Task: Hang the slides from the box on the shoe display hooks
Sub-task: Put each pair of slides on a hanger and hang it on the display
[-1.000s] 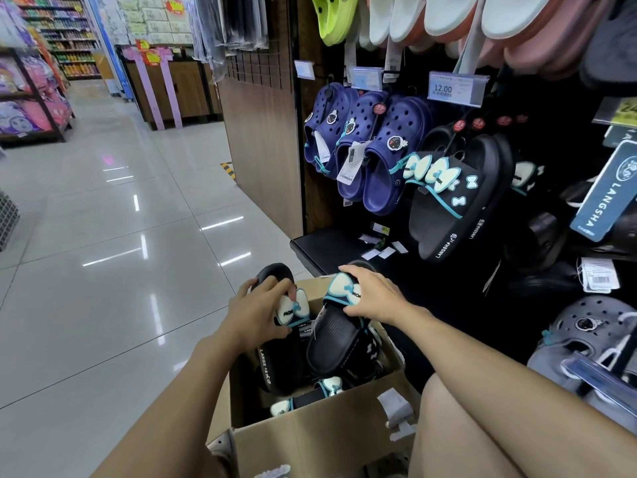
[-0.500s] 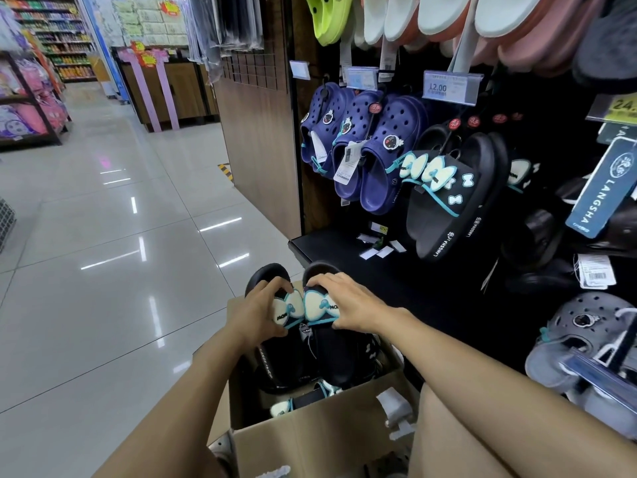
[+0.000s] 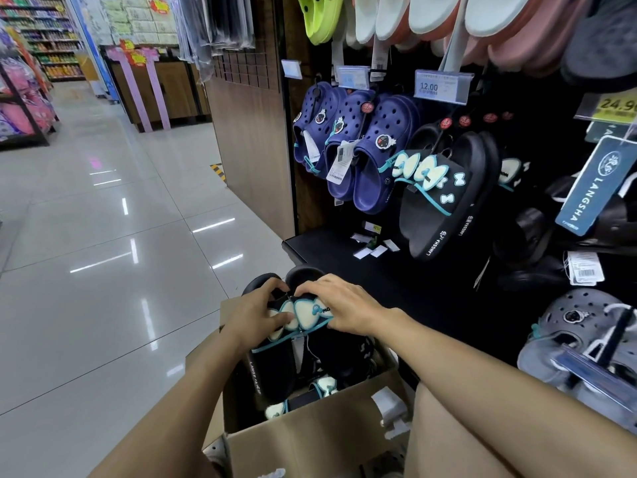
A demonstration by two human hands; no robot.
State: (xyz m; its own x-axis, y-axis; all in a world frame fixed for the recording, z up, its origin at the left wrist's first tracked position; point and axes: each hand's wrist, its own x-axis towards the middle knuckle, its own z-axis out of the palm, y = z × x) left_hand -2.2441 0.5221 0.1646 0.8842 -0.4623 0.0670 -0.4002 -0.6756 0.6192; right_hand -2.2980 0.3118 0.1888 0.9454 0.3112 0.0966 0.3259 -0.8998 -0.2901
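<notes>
**Pair the slides, then lift them to the hook**

You have two black slides (image 3: 296, 343) pressed side by side above the open box (image 3: 310, 439), toes up and away from you, their pale bow straps touching in the middle. Your left hand (image 3: 256, 313) curls over the strap of the left slide, thumb on the bow; your right hand (image 3: 339, 307) curls over the right slide's strap, fingers hooked across its upper edge. Both hands grip, neither is free.

To do this step well, keep the two straps squeezed together so the pair moves as one. I cannot see a hanger loop or tie between them, so check for one before lifting. Raise them clear of the box walls, then carry them up and to the right toward the hung pair (image 3: 444, 198) of the same model, which marks the likely hook.

The slides look like moulded foam or rubber: matte, thick-soled, rounded at the toe, probably light and slightly grippy. The bows are glossy with teal piping and could snag. More slides (image 3: 303, 398) lie deeper in the box, which is plain brown cardboard with flaps open. Left of the hung pair hang blue clogs (image 3: 375, 157), perforated. The floor (image 3: 103, 270) on the left is shiny tile.
</notes>
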